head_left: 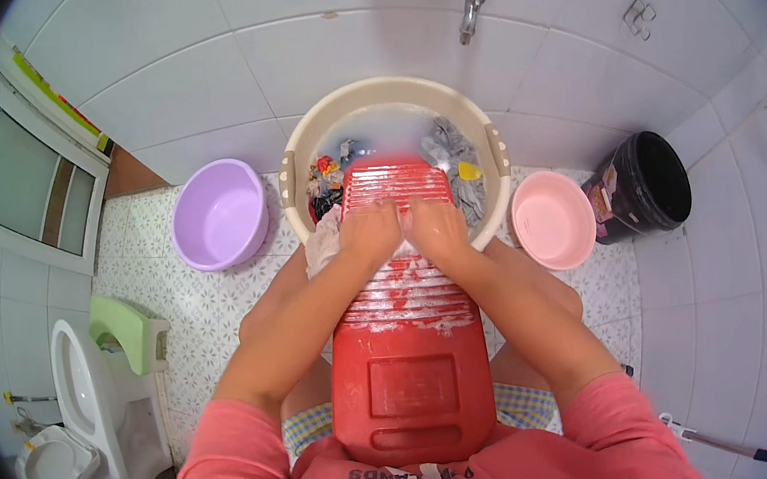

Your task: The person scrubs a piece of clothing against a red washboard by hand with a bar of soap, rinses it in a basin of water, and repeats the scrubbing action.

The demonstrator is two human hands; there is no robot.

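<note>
A red plastic washboard [412,381] slants from my lap into a large cream basin [355,98] of water. White suds streak its ridges. My left hand [371,231] is closed over the ridged part, gripping a wet pale pinkish cloth [322,245] that trails off the board's left side. Close beside it, my right hand [436,230] is also curled shut, pressed on the board with the same cloth bunched under it; the fingertips are hidden. In the basin soak grey clothes [468,197] on the right and dark, multicoloured clothes [325,181] on the left. A small yellow piece [469,171] lies among the grey ones.
A purple basin [220,214] stands on the left, a pink basin [553,220] and black bucket [640,184] on the right. A tap [472,13] juts from the tiled wall. Farther left are a green stool [129,331], a toilet [84,395] and a door [27,180].
</note>
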